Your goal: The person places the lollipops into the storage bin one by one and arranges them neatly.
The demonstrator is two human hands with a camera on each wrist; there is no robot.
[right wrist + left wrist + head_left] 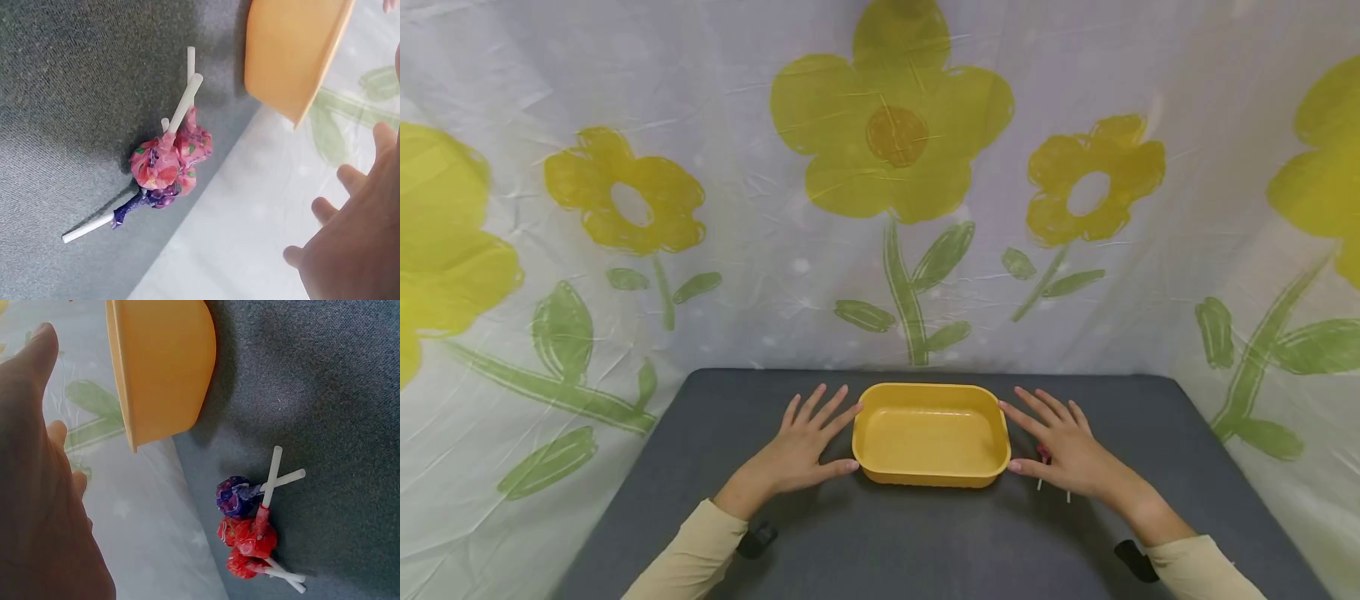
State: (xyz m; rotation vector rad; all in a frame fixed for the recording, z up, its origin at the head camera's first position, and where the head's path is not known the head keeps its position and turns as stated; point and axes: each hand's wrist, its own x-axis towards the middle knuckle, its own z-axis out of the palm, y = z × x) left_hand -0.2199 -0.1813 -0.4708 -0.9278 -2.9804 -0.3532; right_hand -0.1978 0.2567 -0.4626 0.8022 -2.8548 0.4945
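A yellow rectangular plastic basin (932, 480) stands in the middle of the grey table, with nothing inside it. My left hand (801, 448) is at its left end, fingers straight and spread. At the right end is my right hand (1066, 452), spread the same way. Fingertips of both hands appear at the rim; whether they touch it I cannot tell. Below the left hand, red lollipops (255, 539) and a purple lollipop (235, 496) lie in a pile. Pink lollipops (156, 165) and a purple lollipop (164, 196) lie below the right hand, mostly hidden in the head view.
The grey table (910, 550) ends at a white cloth backdrop (760, 250) printed with yellow flowers, which also runs along both sides. Dark wrist devices show beneath the left sleeve (696, 550) and the right sleeve (1198, 567).
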